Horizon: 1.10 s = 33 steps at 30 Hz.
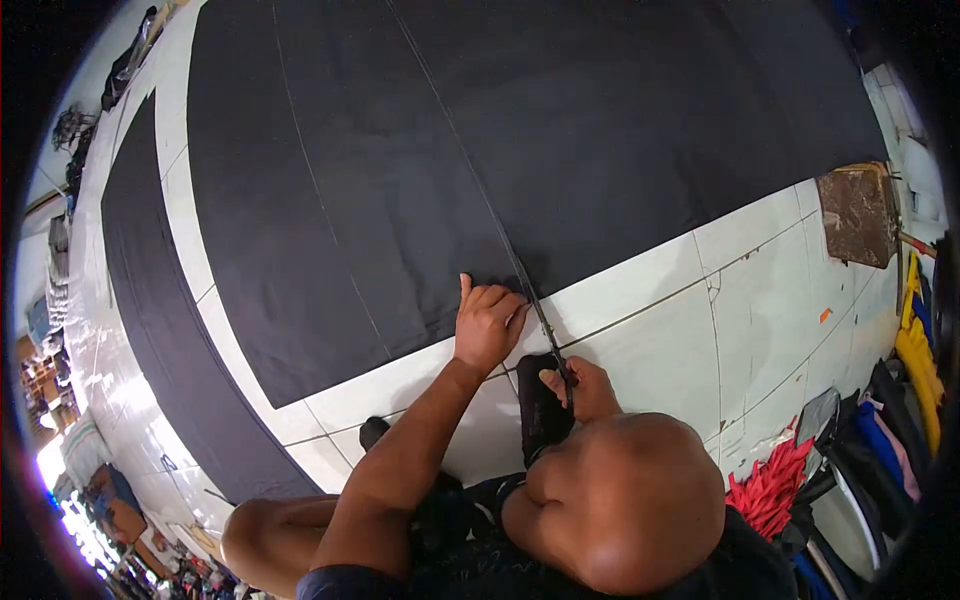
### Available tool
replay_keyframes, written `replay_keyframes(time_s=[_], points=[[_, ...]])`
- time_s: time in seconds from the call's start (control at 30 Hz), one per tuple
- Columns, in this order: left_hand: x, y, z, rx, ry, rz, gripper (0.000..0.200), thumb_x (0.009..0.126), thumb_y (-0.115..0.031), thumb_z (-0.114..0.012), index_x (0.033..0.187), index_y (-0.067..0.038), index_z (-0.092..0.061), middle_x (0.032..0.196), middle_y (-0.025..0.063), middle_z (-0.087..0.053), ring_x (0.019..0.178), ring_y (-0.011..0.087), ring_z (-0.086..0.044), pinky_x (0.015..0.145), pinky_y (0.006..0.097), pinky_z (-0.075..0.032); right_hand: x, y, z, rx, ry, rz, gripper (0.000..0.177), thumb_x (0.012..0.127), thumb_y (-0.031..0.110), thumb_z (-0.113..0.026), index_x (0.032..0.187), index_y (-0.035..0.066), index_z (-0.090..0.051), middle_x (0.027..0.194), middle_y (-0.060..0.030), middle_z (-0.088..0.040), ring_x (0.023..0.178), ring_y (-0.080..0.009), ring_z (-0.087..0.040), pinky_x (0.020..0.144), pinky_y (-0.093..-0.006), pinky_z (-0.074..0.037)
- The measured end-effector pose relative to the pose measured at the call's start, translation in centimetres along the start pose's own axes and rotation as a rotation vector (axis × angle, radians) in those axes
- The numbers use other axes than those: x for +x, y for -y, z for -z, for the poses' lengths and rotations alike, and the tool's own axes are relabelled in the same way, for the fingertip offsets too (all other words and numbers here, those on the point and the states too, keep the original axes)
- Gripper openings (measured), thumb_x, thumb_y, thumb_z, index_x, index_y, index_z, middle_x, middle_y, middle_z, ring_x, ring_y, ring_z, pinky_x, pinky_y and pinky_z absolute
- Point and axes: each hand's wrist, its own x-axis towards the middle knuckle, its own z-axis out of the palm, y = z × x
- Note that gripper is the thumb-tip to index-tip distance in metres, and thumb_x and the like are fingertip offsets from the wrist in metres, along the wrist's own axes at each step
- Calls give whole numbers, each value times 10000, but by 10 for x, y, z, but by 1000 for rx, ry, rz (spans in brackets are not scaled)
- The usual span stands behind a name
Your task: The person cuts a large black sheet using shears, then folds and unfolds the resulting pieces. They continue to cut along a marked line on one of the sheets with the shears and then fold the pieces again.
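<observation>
A wide black fabric (620,130) lies spread over the tiled floor, with thin pale lines running along it. In my right hand (590,388) is a pair of long dark scissors (546,325), its fingers closed round the handles. The blades reach over the fabric's near edge, along the line that runs up the cloth. Just left of the blades, my left hand (487,322) pinches the fabric's edge, its fingers bent and the little finger sticking out. The fingertips' exact grip is partly hidden.
A dark fabric strip (185,350) lies on the white tiles (640,330) at the left. A worn brown block (857,215) sits at the fabric's right corner. Red scraps (775,487) and heaped coloured cloths are at the lower right. My bent knee (625,500) is close below my right hand.
</observation>
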Motion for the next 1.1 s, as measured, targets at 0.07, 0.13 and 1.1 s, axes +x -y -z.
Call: replay_keyframes(time_s=[0.07,0.13,1.1], points=[[0,-1,0,-6,-4,8,60,811,-127,-728,869,-124,-714,859,17,-628,881,245,-596,1108,620,-293,3,4,2,-22,12,-26,396,902,324,-731,691,65,-518,576,-3,-528,522,-82,-479,485,-272,-387],[0,-1,0,-4,-1,7,48,819,-127,-719,866,-122,-712,859,16,-630,876,244,-597,1112,617,-287,9,9,0,-29,23,-80,394,901,323,-732,696,59,-522,569,-4,-524,522,-86,-485,488,-271,-391],[-3,5,9,-2,146,8,178,818,-146,-711,992,-113,-695,987,59,-608,962,274,-600,1130,604,-265,39,35,3,24,107,-64,481,890,455,-704,719,30,-561,645,-79,-585,589,-178,-568,567,-338,-458]])
